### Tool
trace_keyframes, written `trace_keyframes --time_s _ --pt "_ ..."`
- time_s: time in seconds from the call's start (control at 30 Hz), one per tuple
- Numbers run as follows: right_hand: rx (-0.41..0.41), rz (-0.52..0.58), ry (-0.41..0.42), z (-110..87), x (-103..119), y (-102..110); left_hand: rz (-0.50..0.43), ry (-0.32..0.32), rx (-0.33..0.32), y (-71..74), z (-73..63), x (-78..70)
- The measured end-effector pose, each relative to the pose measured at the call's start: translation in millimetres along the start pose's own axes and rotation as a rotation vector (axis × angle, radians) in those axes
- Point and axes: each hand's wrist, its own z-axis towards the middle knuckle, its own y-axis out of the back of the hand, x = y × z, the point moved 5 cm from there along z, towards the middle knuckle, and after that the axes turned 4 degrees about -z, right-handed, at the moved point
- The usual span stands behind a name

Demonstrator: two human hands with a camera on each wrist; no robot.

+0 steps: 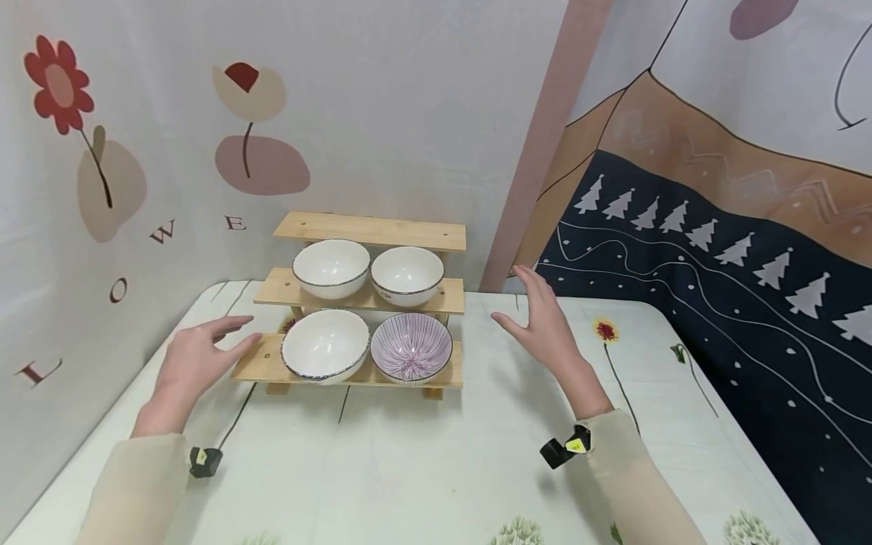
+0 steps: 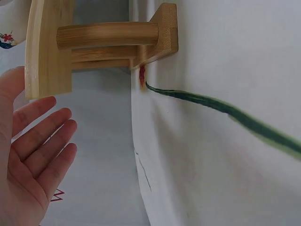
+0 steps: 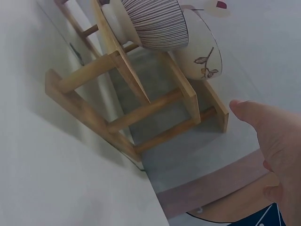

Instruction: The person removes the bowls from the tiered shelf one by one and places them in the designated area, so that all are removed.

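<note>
Left hand (image 1: 195, 359) and right hand (image 1: 546, 325) flank the three-tier wooden rack (image 1: 371, 230), fingers wide, seemingly mid-reach; gripping would need closing inward.

There are four bowls (image 1: 323, 344): three white bowls (image 1: 330, 266) and one purple striped bowl (image 1: 412, 348). There is one wooden shelf (image 1: 371, 229) with three boards (image 1: 275, 289), and two of the boards hold two bowls each. I count two hands, one left hand (image 1: 196, 357) and one right hand (image 1: 547, 327), two sleeves (image 1: 132, 484) and two little black boxes (image 1: 206, 462). The wall (image 1: 422, 113) has two big flowers (image 1: 60, 85) and four letters (image 1: 30, 373). Nine white trees (image 1: 811, 297) show, the last one cut off.
</note>
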Motion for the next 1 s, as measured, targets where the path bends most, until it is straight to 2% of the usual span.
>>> trace_keyframes --time_s 0.23,0.5,1.0 --pt "0.004 0.005 0.001 0.3 5.8 -1.0 -0.038 0.022 0.016 -3.9 -3.2 2.4" --pt "-0.001 0.018 0.01 2.0 13.3 -2.4 -0.087 0.009 0.012 -6.5 -4.6 3.6" --pt "-0.003 0.102 0.044 8.6 30.8 -4.8 -0.201 0.037 0.01 -10.8 -4.6 6.1"
